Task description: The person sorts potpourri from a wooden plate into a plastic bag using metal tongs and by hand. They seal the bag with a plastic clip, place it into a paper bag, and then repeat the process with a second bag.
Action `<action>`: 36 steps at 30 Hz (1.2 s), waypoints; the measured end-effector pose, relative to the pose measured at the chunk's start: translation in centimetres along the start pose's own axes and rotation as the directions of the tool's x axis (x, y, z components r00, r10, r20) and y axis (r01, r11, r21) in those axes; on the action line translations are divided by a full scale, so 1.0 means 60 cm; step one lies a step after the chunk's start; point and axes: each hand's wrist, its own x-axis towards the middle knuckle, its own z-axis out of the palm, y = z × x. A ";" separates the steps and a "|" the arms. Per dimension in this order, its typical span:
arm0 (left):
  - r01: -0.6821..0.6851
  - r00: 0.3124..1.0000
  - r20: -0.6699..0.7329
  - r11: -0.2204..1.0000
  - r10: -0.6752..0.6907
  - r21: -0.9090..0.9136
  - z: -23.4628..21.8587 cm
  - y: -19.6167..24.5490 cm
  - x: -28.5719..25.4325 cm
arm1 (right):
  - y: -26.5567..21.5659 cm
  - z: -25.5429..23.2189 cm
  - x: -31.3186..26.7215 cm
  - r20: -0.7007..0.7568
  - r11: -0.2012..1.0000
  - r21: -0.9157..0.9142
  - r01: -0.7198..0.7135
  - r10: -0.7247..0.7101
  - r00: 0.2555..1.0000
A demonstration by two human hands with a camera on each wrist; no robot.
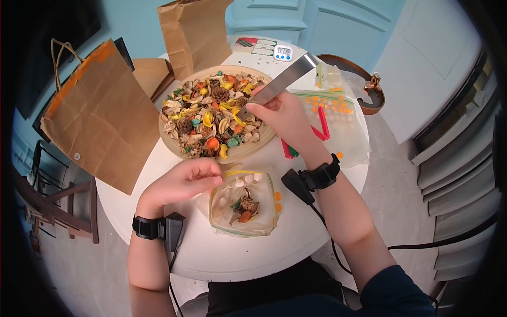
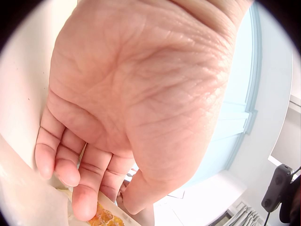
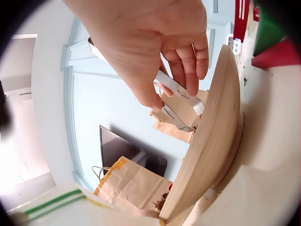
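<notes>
potpourri [image 1: 207, 118] lay heaped in a broad wooden bowl [image 1: 253, 151] on the far half of the round white table [image 1: 206, 259], with a few more pieces inside a clear zip bag [image 1: 224, 219] nearer the person. judging by its look, the mix was light, dry and brittle: thin husks and petals would likely have crumbled under a hard squeeze, while the pine cones seemed stiffer, best gripped round the middle. the right hand [image 1: 288, 113] was clamped on metal tongs [image 1: 285, 78], thumb against one arm; the tips stood apart at the bowl's rim, and whether they pinched a piece i could not tell. the metal looked springy and smooth, perhaps slippery, best held partway along the arms. the left hand [image 1: 177, 182] hung by the zip bag's rim, fingers loosely bent, seemingly holding nothing. that bag looked soft and apt to sag, so its zip edge seemed the firmest place to take hold. brown paper bags [image 1: 103, 119] stood close on the bowl's left and far sides; a red clip [image 1: 323, 124] lay to its right. bare tabletop ran between the zip bag and the table's front edge, and the gap from bowl to bag was short.
</notes>
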 end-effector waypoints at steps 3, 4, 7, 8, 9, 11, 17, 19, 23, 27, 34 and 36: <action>-0.003 1.000 0.001 1.000 0.003 -0.001 0.000 0.001 0.000 | 0.003 0.010 -0.004 0.021 0.999 -0.034 0.024 -0.023 1.000; -0.004 1.000 0.002 1.000 0.004 -0.004 0.000 0.000 0.000 | 0.003 0.012 -0.006 0.039 0.999 -0.026 0.025 -0.024 0.999; -0.005 1.000 0.006 1.000 0.005 0.004 -0.001 -0.001 0.000 | 0.012 0.014 -0.003 0.092 0.998 -0.064 -0.028 0.033 0.995; -0.006 1.000 0.007 1.000 0.006 0.004 -0.001 -0.001 0.000 | 0.012 0.014 -0.003 0.092 0.998 -0.065 -0.027 0.033 0.995; -0.010 1.000 0.011 1.000 0.010 0.002 -0.001 -0.001 0.000 | 0.011 0.014 -0.003 0.056 0.998 -0.063 0.002 0.002 0.998; -0.014 1.000 0.015 1.000 0.014 0.001 -0.001 -0.001 0.000 | 0.004 0.011 -0.003 0.019 0.998 -0.063 0.031 -0.030 0.999; -0.008 1.000 -0.005 1.000 0.008 0.022 -0.001 -0.002 -0.001 | -0.061 -0.033 -0.012 0.092 0.938 0.342 -0.051 0.020 0.996; -0.023 1.000 0.002 0.999 0.023 0.024 -0.002 -0.001 -0.001 | -0.088 -0.048 -0.024 0.319 0.937 0.337 -0.097 -0.017 0.947; -0.024 1.000 -0.004 1.000 0.024 0.004 -0.001 -0.002 0.000 | -0.134 -0.059 -0.041 0.666 0.957 0.144 -0.254 0.096 0.740; -0.007 1.000 -0.001 1.000 0.007 0.006 -0.002 -0.003 0.001 | -0.107 -0.041 -0.035 0.536 0.913 0.333 -0.236 0.022 0.844; -0.008 1.000 -0.005 1.000 0.008 -0.012 0.000 0.000 -0.001 | -0.051 0.010 -0.016 0.280 0.947 0.312 -0.083 -0.008 0.960; -0.014 1.000 0.001 1.000 0.014 0.004 -0.002 -0.004 0.001 | -0.045 0.024 -0.018 0.307 0.964 0.247 -0.097 0.017 0.952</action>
